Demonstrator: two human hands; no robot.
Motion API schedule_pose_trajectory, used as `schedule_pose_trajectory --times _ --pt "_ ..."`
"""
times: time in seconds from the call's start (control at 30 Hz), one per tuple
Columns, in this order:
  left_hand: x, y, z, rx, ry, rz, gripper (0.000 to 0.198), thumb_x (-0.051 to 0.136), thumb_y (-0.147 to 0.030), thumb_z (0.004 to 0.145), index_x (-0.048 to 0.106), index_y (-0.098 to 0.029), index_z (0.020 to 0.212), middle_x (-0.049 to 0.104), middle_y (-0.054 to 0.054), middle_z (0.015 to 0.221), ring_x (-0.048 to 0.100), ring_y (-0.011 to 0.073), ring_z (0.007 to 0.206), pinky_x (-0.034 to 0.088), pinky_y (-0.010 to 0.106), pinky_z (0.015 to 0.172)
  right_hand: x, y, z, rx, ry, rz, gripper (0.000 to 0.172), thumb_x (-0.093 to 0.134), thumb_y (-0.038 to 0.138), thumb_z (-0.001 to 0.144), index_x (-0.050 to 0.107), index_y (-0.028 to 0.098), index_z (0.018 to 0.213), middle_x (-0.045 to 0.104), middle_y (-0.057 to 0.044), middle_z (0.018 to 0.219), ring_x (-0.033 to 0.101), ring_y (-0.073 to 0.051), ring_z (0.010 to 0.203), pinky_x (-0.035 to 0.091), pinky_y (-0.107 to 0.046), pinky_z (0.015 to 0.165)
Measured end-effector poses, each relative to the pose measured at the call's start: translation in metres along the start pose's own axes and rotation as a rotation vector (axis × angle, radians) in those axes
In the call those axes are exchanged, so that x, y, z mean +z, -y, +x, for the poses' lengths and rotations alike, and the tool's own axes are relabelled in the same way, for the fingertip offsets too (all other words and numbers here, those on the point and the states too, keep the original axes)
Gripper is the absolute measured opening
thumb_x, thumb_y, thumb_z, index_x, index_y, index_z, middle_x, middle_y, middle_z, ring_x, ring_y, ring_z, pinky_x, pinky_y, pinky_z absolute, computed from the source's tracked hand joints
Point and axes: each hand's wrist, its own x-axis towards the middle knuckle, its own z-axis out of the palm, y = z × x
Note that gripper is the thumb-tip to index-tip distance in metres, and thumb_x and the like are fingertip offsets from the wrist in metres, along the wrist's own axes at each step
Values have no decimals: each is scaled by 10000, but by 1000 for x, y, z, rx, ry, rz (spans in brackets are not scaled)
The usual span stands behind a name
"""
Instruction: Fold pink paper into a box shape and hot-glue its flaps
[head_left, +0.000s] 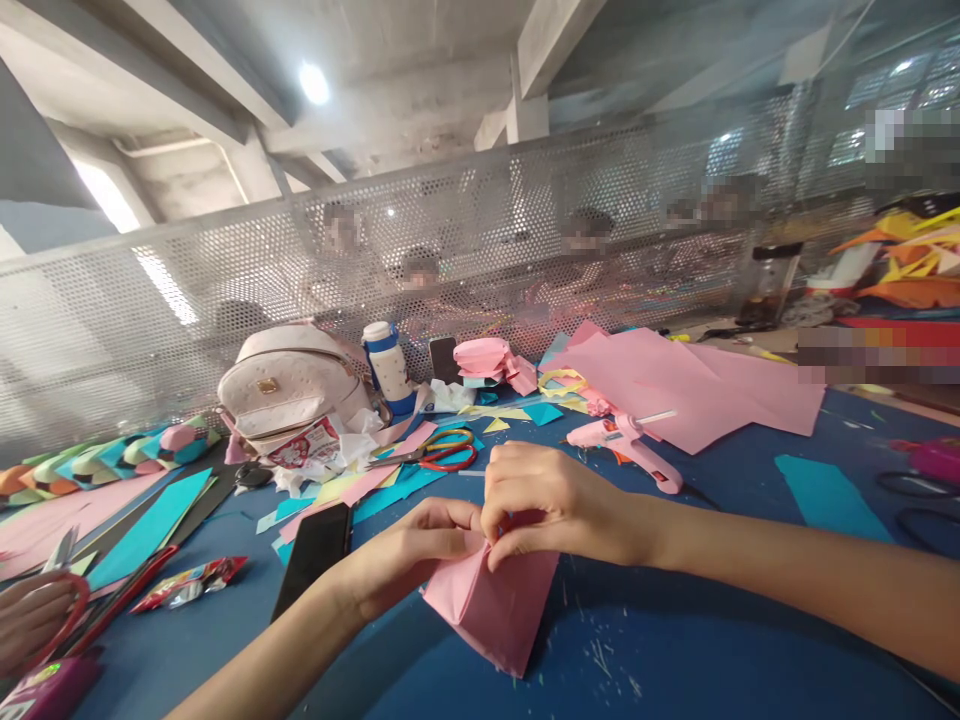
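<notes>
A folded piece of pink paper is held up between my two hands above the blue table. My left hand has its fingers closed on the upper left edge of the paper. Pinching the top edge with thumb and bent fingers, my right hand sits beside the left one. A pink glue gun lies just behind my right hand. Scissors with red and yellow handles rest behind my left hand. Close to my left forearm lies a black phone.
A pale backpack and a white-and-blue bottle stand at the back, before a perforated metal screen. Large pink sheets lie at the back right. At the left edge, another person's hand holds red-handled scissors. Paper scraps are scattered about.
</notes>
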Motion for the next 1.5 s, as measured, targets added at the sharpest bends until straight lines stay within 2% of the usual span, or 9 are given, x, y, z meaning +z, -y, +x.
schedule_pose_trajectory --times 0.27,0.53,0.7,0.8,0.9,1.0,1.13,1.23,1.5 --pt "0 0 -2 4 -26 43 174 692 -299 765 720 -127 780 644 50 754 580 153 721 412 235 724 0 4 2 110 -21 3 215 681 380 837 643 175 787 622 12 754 498 -123 748 384 -270 735" --pt "-1 5 1 19 -81 -9 134 661 -242 769 742 -137 788 657 43 692 568 126 652 406 205 651 1 4 2 56 -19 25 57 696 233 842 704 185 811 637 7 768 524 -115 752 394 -257 710" --pt "3 5 1 72 -78 172 183 619 -305 824 737 -166 836 658 25 720 570 146 680 418 234 678 -1 5 2 89 -11 59 68 706 206 829 721 183 766 645 6 741 545 -112 744 404 -246 692" --pt "10 1 -1 174 -141 437 225 575 -366 875 719 -197 909 682 27 881 588 181 812 433 259 756 -2 7 1 91 -14 27 93 696 208 839 717 186 752 650 10 742 547 -109 749 404 -243 691" --pt "15 -6 -5 393 -339 687 231 504 -367 927 659 -225 1022 657 39 1059 572 208 985 422 305 883 -4 8 1 56 -46 -77 103 686 219 850 701 194 752 663 18 751 540 -116 765 396 -254 712" --pt "14 -12 -10 735 -590 1006 161 532 -315 920 650 -239 998 649 41 1028 575 206 1003 392 362 941 -8 6 2 31 -121 -221 122 677 238 858 681 188 747 662 15 747 529 -128 756 386 -267 707" --pt "12 -15 -12 1038 -726 1511 85 723 -249 794 698 -269 873 701 -5 917 610 192 889 283 465 1023 -8 2 1 96 -215 -280 118 667 261 866 681 191 772 665 4 786 546 -141 775 399 -272 710" --pt "14 -14 -9 1099 -778 1627 92 739 -189 776 685 -262 790 726 -39 831 606 174 802 299 454 964 -4 0 0 156 -244 -282 107 684 256 848 673 183 771 660 2 782 558 -147 772 410 -278 705" --pt "14 -14 -8 1137 -771 1611 141 726 -115 774 652 -231 743 720 -47 749 588 156 719 322 419 875 -2 2 0 184 -243 -273 88 680 181 825 640 170 747 650 1 762 564 -143 747 413 -276 691"
